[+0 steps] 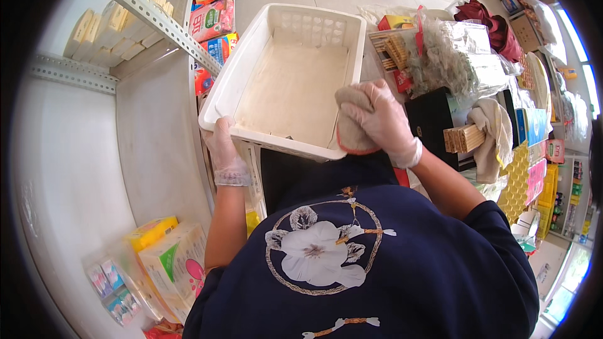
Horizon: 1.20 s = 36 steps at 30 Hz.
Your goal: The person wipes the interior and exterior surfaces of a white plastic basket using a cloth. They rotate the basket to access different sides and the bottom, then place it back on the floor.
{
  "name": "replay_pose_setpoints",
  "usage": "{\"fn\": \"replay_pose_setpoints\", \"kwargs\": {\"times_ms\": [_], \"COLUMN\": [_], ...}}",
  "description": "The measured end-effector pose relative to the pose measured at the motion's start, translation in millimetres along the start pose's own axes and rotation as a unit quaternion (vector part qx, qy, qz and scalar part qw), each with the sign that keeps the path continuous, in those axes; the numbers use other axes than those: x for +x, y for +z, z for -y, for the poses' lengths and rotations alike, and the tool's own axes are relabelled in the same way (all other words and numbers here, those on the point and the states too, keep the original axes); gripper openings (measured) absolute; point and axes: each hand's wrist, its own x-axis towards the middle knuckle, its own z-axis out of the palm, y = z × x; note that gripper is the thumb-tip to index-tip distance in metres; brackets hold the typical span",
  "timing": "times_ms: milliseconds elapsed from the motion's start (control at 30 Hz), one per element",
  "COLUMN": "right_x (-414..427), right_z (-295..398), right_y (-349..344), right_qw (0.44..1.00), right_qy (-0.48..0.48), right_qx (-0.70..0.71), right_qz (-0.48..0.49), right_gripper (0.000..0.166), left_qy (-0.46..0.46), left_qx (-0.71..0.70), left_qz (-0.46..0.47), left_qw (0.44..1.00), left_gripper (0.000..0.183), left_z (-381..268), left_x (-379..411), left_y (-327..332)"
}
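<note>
A white plastic basket [275, 21] with perforated end walls is tilted in front of my body. A pale flat sheet [294, 89] covers its floor, with a few dark specks near the close edge. My left hand [222, 148], in a clear disposable glove, grips the basket's near left corner, thumb over the rim. In my right hand [384, 120], gloved the same way, is a folded greyish cloth [355, 127] with a red-orange edge. The cloth lies against the basket's right wall near the close corner. My fingertips are partly hidden behind it.
White metal shelving [160, 117] with a perforated strut [155, 14] stands close on the left. Detergent bags [212, 19] line its edge. To the right are bagged goods [452, 56], a black box [428, 113] and a towel [492, 136] draped near wooden sticks [464, 139].
</note>
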Motion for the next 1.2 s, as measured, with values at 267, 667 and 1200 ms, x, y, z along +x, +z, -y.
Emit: {"fn": "replay_pose_setpoints", "kwargs": {"times_ms": [267,667,1200], "right_x": [-9.9,83.5,7.6], "right_z": [-5.7,-66.5,16.5], "right_y": [-4.3,18.4,-12.2], "right_qw": [0.998,0.993,0.993], "right_qy": [-0.009,0.093,-0.044], "right_qx": [-0.009,0.070,0.015], "right_qz": [0.057,-0.028,0.107], "right_gripper": [0.050,0.039,0.042], "left_qy": [0.010,-0.010,-0.022], "left_qx": [-0.021,0.018,-0.031], "left_qz": [0.021,-0.070,-0.071], "left_qw": [0.999,0.997,0.997], "left_gripper": [0.041,0.046,0.040], "left_z": [1.5,7.4,2.3], "left_x": [2.9,-2.5,4.7], "left_y": [4.0,-0.5,13.3]}}
